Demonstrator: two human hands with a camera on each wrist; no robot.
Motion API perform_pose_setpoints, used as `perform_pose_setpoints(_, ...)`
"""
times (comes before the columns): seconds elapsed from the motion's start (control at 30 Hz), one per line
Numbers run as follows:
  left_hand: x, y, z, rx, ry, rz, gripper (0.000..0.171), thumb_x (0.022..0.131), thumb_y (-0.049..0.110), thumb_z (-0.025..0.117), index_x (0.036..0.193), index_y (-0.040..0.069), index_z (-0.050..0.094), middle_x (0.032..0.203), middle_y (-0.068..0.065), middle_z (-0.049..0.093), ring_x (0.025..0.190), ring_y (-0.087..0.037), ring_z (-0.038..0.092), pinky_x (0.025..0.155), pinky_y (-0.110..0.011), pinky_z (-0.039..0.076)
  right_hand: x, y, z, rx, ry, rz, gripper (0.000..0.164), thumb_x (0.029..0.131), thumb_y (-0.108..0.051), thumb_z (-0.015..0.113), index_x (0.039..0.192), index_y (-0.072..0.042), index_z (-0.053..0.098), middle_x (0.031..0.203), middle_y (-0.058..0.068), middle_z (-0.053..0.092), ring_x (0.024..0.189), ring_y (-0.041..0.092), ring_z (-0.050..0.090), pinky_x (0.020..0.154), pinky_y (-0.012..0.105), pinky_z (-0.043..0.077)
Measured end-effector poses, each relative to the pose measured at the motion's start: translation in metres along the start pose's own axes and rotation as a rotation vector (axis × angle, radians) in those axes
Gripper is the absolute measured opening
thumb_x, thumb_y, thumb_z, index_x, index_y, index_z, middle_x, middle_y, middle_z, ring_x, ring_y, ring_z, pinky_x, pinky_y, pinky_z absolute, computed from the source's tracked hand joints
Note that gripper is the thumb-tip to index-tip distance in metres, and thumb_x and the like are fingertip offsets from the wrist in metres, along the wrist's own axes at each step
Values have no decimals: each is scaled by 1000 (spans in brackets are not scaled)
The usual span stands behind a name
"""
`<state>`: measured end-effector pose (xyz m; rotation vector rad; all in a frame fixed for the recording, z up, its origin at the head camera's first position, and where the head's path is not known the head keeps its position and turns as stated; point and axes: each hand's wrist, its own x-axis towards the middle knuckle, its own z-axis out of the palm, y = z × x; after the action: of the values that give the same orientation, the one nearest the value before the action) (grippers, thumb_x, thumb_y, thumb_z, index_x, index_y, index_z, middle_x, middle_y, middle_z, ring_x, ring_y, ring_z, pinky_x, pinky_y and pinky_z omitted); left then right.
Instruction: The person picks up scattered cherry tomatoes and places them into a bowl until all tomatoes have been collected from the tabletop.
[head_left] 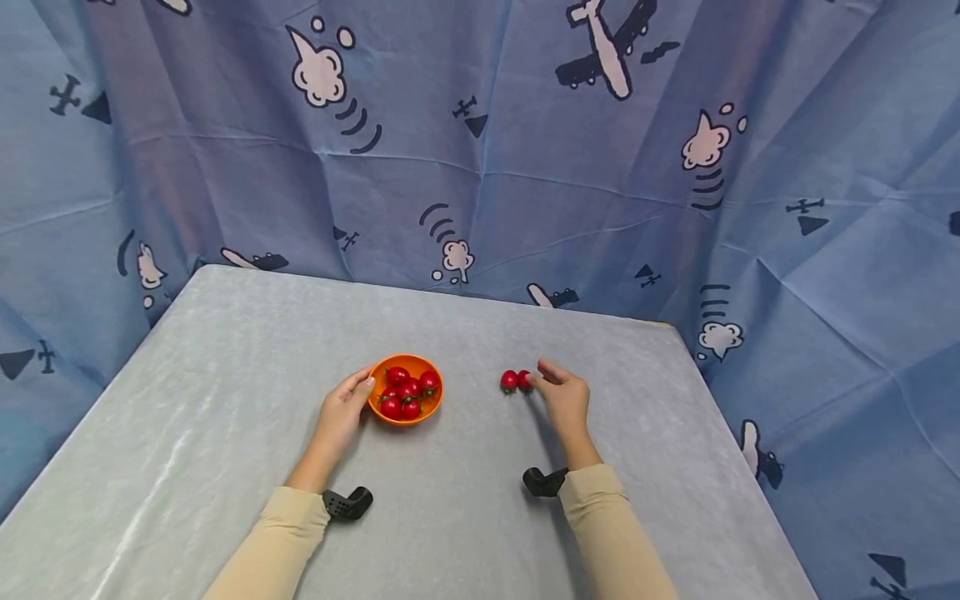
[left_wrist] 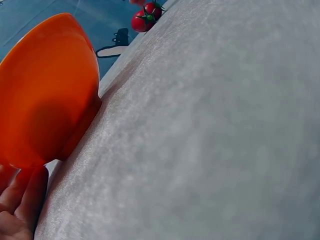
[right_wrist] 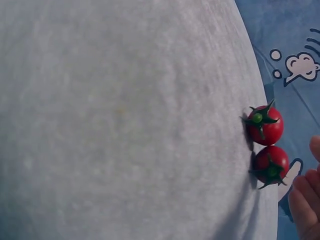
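Observation:
An orange bowl (head_left: 405,422) stands on the table with several red cherry tomatoes (head_left: 410,388) in it. My left hand (head_left: 343,412) grips its left side, thumb at the rim and fingers against the outer wall. In the left wrist view the bowl (left_wrist: 47,90) hides part of those fingers (left_wrist: 31,195). To the right, two cherry tomatoes (head_left: 509,382) with green stems lie side by side on the cloth. My right hand (head_left: 566,406) is just right of this pair, thumb and fingers apart, holding nothing. The right wrist view shows its fingers (right_wrist: 305,200) beside the lower tomato (right_wrist: 271,164).
A pale grey cloth covers the table (head_left: 450,517). Behind it and along the sides hangs a blue curtain (head_left: 420,167) printed with planes and clouds. Each wrist wears a black camera mount, the left one (head_left: 348,504) close over the table.

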<state>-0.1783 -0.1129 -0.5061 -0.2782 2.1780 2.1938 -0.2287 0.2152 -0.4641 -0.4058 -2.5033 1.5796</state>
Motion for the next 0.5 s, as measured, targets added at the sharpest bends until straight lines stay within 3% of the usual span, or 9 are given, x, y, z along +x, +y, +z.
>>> perform_pose_setpoints(0.5,-1,2,1,-3,0,23,47,105,29,50,145,5,51,149,-14,52,138,-22,48,91,0,40,4,4,8,-20,5,54,42,87,-18,76,125,-3,69,127,16,68,123,27,62,98,42,54)
